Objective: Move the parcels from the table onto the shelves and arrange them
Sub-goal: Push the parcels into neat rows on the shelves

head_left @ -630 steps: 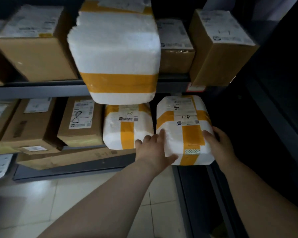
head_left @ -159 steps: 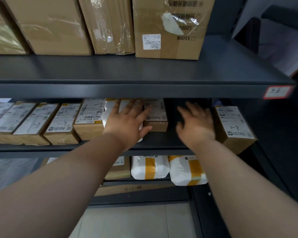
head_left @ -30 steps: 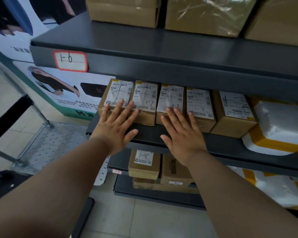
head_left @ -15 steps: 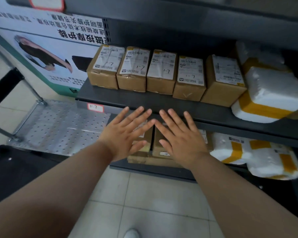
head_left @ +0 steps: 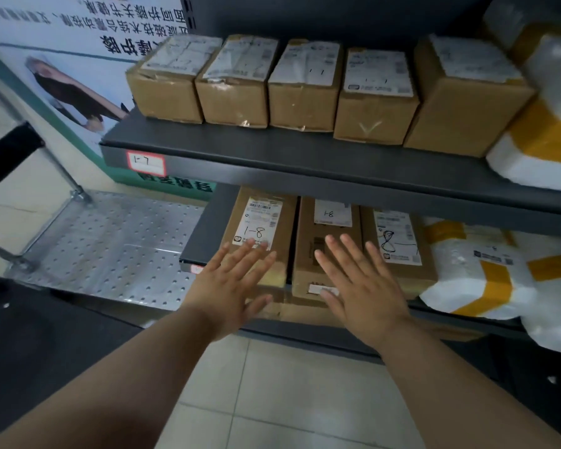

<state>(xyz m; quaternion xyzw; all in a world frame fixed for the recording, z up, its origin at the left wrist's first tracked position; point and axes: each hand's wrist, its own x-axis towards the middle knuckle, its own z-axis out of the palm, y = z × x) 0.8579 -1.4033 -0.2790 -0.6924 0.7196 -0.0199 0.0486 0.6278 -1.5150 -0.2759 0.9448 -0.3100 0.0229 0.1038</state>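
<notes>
The left grip [head_left: 230, 293] is held flat, palm down, with its fingers straight and spread, and nothing is held in it. Its fingertips are seen over the white label, marked "1-8", of the left brown cardboard box [head_left: 263, 202] on the dark grey lower metal shelf [head_left: 204, 234]. The right grip [head_left: 363, 286] is likewise spread flat and holds nothing; it is placed over the front of the middle brown cardboard box [head_left: 305, 247], with its outer fingers reaching across to the right brown cardboard box [head_left: 399, 234]. Whether either grip is touching the boxes cannot be told.

These three boxes are set side by side, close together, at the left of the lower shelf. Just to their right, white foam-wrapped parcels banded with yellow tape [head_left: 486, 277] are laid on the same shelf.

On the dark grey upper metal shelf [head_left: 305, 157], tagged at its left edge with a red-bordered label [head_left: 145, 163], a row of five brown cardboard boxes [head_left: 302, 102] is lined up, each topped with a white label. A large white foam-wrapped parcel with yellow tape [head_left: 548, 92] is stacked at the right end of that row.

A perforated silver metal trolley platform [head_left: 110, 244] is seen to the left of the shelves, before a printed poster [head_left: 62, 59], and pale floor tiles [head_left: 289, 400] are seen below the arms.
</notes>
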